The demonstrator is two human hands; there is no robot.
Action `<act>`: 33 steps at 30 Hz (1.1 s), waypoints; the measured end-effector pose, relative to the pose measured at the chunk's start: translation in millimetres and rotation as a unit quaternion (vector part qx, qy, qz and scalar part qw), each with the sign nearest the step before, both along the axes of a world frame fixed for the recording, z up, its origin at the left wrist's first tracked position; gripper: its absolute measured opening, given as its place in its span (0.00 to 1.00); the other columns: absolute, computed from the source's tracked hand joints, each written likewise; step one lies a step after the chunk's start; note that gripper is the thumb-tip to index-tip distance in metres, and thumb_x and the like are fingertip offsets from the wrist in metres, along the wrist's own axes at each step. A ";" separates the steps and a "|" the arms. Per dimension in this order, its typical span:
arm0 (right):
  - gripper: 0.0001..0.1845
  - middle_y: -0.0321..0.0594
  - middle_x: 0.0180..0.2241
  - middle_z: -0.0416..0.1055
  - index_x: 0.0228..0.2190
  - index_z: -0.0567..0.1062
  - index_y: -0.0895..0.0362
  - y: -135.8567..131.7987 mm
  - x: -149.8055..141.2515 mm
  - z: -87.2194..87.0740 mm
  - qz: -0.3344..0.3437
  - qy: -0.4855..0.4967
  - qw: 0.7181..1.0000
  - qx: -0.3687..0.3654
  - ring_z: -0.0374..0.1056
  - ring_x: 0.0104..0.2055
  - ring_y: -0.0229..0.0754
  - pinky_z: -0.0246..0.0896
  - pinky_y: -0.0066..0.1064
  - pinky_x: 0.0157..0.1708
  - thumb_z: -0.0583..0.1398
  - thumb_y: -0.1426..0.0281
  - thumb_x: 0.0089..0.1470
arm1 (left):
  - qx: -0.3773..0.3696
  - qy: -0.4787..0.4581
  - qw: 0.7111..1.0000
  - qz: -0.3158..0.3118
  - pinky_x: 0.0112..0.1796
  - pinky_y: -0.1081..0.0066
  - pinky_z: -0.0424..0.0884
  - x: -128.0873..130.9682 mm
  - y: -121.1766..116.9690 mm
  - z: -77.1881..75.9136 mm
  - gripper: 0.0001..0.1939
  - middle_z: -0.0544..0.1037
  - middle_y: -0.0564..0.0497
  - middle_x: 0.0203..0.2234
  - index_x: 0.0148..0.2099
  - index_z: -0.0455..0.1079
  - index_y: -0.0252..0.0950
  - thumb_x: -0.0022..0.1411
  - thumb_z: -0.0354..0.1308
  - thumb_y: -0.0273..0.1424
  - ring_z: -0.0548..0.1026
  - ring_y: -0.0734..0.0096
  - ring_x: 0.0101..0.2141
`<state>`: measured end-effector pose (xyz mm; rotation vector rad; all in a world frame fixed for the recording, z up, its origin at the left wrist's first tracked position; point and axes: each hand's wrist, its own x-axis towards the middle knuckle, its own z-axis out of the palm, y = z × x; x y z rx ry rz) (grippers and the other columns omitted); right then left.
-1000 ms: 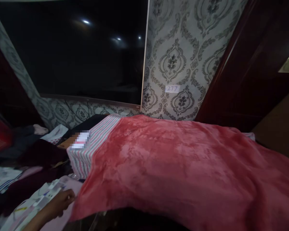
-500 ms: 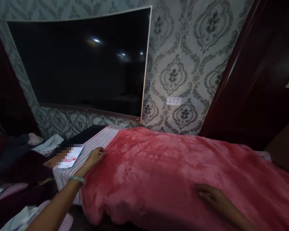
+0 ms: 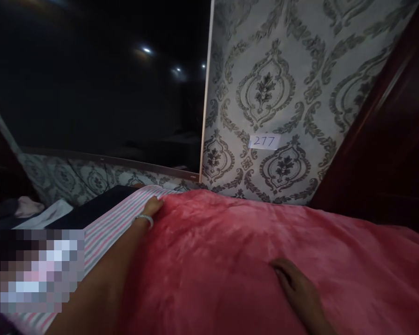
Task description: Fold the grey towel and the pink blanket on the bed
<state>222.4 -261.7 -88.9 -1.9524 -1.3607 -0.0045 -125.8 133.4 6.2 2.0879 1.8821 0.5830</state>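
Below the wall-mounted screen (image 3: 108,88), the red blanket (image 3: 212,256) spreads before you, its left edge lying along the striped cloth (image 3: 115,214). Your left hand (image 3: 154,205) is at that edge's far end, fingers bent; whether they pinch the fabric, you cannot tell from this view. Your right hand (image 3: 296,284) is low over the blanket's near middle, fingers loosely curled, and its grip cannot be told either. The step in hand looks like straightening or smoothing the blanket; the next move seems to call for steadying that far edge while your right palm flattens the surface, without dragging the stripes along
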 end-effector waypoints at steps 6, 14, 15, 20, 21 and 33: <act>0.25 0.43 0.43 0.80 0.37 0.84 0.49 -3.8 5.1 -12.8 -0.015 -0.005 1.000 0.004 0.76 0.48 0.51 0.72 0.43 0.51 0.50 0.54 0.59 | 0.023 0.005 0.999 0.023 0.39 0.63 0.72 23.2 44.2 -2.5 0.17 0.81 0.33 0.40 0.42 0.74 0.29 0.65 0.52 0.37 0.80 0.48 0.44; 0.22 0.41 0.46 0.79 0.41 0.83 0.47 -11.5 13.4 -13.8 0.008 -0.003 0.999 -0.033 0.76 0.49 0.48 0.72 0.38 0.52 0.52 0.55 0.62 | 0.077 0.065 0.994 0.041 0.45 0.57 0.70 28.8 68.4 -29.8 0.19 0.78 0.29 0.47 0.49 0.71 0.28 0.67 0.47 0.36 0.77 0.44 0.50; 0.22 0.42 0.46 0.79 0.41 0.83 0.47 -11.5 12.6 -13.1 0.004 -0.002 1.000 -0.031 0.76 0.48 0.48 0.72 0.38 0.51 0.52 0.55 0.62 | 0.071 0.077 0.994 0.038 0.45 0.57 0.71 28.8 70.1 -32.1 0.19 0.79 0.29 0.46 0.49 0.72 0.28 0.67 0.47 0.37 0.77 0.43 0.50; 0.22 0.44 0.43 0.79 0.38 0.83 0.50 -6.3 4.2 -7.2 -0.006 -0.003 1.000 -0.006 0.76 0.46 0.47 0.73 0.37 0.48 0.51 0.56 0.62 | 0.040 0.060 0.995 0.071 0.45 0.58 0.73 24.8 74.4 -23.8 0.23 0.79 0.31 0.48 0.54 0.72 0.28 0.66 0.47 0.38 0.77 0.46 0.50; 0.22 0.43 0.42 0.79 0.38 0.83 0.50 -4.9 2.9 -6.0 -0.003 -0.002 1.000 -0.005 0.76 0.45 0.46 0.73 0.37 0.47 0.51 0.57 0.62 | 0.033 0.054 0.996 0.066 0.45 0.60 0.73 24.3 73.4 -19.2 0.23 0.79 0.32 0.49 0.55 0.71 0.27 0.66 0.48 0.37 0.77 0.47 0.50; 0.25 0.44 0.42 0.78 0.38 0.81 0.53 -1.2 3.5 -6.5 0.007 -0.018 1.000 -0.006 0.74 0.46 0.48 0.70 0.41 0.47 0.47 0.57 0.60 | 0.022 0.177 0.947 -0.268 0.63 0.60 0.58 2.1 -69.0 -12.9 0.24 0.65 0.41 0.66 0.61 0.69 0.36 0.65 0.53 0.34 0.62 0.57 0.65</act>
